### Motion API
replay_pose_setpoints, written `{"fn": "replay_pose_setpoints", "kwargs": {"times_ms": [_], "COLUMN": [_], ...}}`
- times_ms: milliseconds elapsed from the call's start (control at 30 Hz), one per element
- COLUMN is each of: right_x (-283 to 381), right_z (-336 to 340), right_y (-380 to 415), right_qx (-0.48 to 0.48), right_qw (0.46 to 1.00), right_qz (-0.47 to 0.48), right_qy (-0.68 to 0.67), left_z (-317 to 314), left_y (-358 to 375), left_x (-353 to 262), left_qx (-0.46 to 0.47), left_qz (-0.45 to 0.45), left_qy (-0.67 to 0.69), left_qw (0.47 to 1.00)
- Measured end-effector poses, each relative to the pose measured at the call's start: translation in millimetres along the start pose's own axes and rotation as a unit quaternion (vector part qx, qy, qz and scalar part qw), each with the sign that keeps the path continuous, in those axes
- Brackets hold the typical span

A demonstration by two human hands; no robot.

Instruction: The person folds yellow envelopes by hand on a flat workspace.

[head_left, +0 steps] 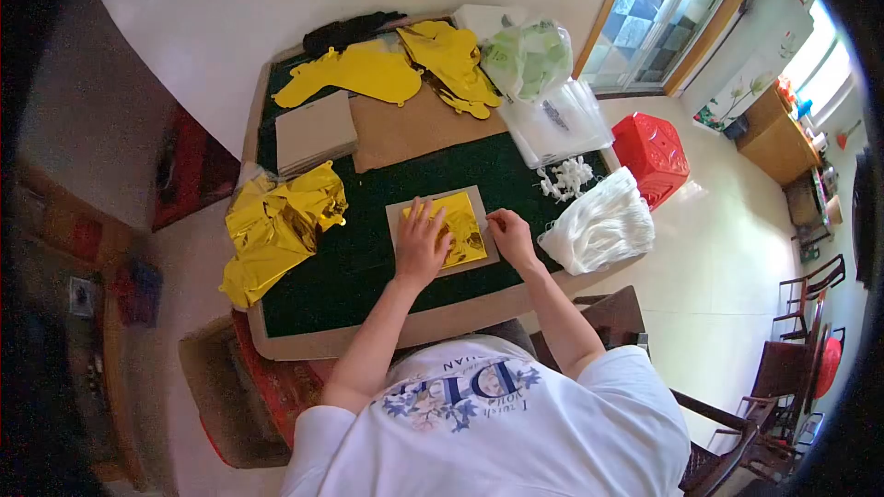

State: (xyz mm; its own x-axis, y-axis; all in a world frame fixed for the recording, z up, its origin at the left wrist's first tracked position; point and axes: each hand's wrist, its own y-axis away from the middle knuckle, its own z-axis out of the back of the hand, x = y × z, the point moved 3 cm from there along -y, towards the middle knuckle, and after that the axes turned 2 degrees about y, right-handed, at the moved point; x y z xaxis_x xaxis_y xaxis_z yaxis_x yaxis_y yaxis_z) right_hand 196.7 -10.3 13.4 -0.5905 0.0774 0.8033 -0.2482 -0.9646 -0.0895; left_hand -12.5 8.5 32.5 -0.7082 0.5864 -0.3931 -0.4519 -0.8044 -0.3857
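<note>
A folded gold foil balloon (pixel 465 221) lies flat on a cardboard sheet (pixel 476 264) in front of me. My left hand (pixel 422 244) rests on the foil's left side, fingers spread and pressing down. At the right edge of the cardboard, my right hand (pixel 509 237) has its fingers curled together; whatever is between them, if anything, is too small to make out. Left of the sheet, a crumpled gold foil balloon (pixel 276 230) hangs partly over the table edge. Behind it is a stack of cardboard sheets (pixel 316 132).
Flat gold foil balloons (pixel 354 74) lie at the table's (pixel 368 304) far side. To the right are clear plastic bags (pixel 557 124), small white pieces (pixel 566 178) and a bundle of white string (pixel 603 223). A red stool (pixel 650 158) stands beyond the table edge.
</note>
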Motion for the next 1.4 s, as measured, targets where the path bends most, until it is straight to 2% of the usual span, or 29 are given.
{"fn": "replay_pose_setpoints", "kwargs": {"times_ms": [33, 100, 167, 200, 300, 333, 400, 600, 667, 867, 933, 1000, 1100, 1167, 1200, 1267, 1333, 1400], "right_x": [2, 5, 12, 16, 18, 12, 14, 1, -1, 7, 8, 8, 13, 16, 17, 22, 29, 31], "right_z": [0, 3, 5, 3, 10, 8, 12, 12, 11, 16, 17, 21, 23, 23, 22, 19, 20, 18], "right_y": [2, 6, 15, 18, 28, 29, 30, 28, 29, 33, 35, 37, 39, 40, 40, 41, 42, 37], "right_qx": [-0.006, -0.019, -0.045, -0.061, -0.037, -0.003, -0.012, -0.045, -0.053, -0.004, 0.032, 0.043, 0.062, 0.071, 0.087, 0.106, 0.063, 0.077], "right_qw": [1.000, 0.999, 0.979, 0.970, 0.956, 0.951, 0.953, 0.970, 0.974, 0.979, 0.969, 0.968, 0.964, 0.959, 0.959, 0.958, 0.946, 0.939], "right_qz": [0.024, 0.048, 0.182, 0.212, 0.233, 0.231, 0.232, 0.215, 0.206, 0.181, 0.226, 0.231, 0.248, 0.263, 0.255, 0.252, 0.301, 0.321], "right_qy": [-0.008, -0.017, 0.082, 0.106, 0.172, 0.206, 0.193, 0.107, 0.075, 0.091, 0.094, 0.086, 0.078, 0.082, 0.083, 0.085, 0.105, 0.091], "left_z": [-2, -11, -25, -32, -44, -45, -46, -46, -42, -36, -24, -11, 11, 14, 15, 12, 9, 3], "left_y": [-10, -26, -30, -29, -24, -24, -22, -23, -24, -27, -31, -31, -23, -14, -11, -1, 3, 9], "left_x": [-4, -11, -9, -5, 1, 2, 1, 2, 0, -1, -1, 7, 31, 44, 42, 40, 39, 44], "left_qx": [0.002, 0.100, 0.127, 0.145, 0.168, 0.176, 0.188, 0.183, 0.155, 0.110, 0.083, 0.056, 0.048, 0.137, 0.110, 0.099, 0.088, 0.048], "left_qz": [-0.003, 0.006, 0.015, 0.023, 0.028, 0.031, 0.032, 0.036, 0.048, 0.067, 0.073, 0.081, 0.098, 0.220, 0.178, 0.174, 0.166, 0.158], "left_qy": [-0.001, -0.047, -0.058, -0.058, -0.055, -0.060, -0.067, -0.057, 0.009, 0.047, 0.060, 0.073, 0.001, 0.133, 0.138, 0.128, 0.149, 0.154], "left_qw": [1.000, 0.994, 0.990, 0.987, 0.984, 0.982, 0.979, 0.981, 0.987, 0.991, 0.992, 0.992, 0.994, 0.957, 0.968, 0.971, 0.971, 0.974]}}
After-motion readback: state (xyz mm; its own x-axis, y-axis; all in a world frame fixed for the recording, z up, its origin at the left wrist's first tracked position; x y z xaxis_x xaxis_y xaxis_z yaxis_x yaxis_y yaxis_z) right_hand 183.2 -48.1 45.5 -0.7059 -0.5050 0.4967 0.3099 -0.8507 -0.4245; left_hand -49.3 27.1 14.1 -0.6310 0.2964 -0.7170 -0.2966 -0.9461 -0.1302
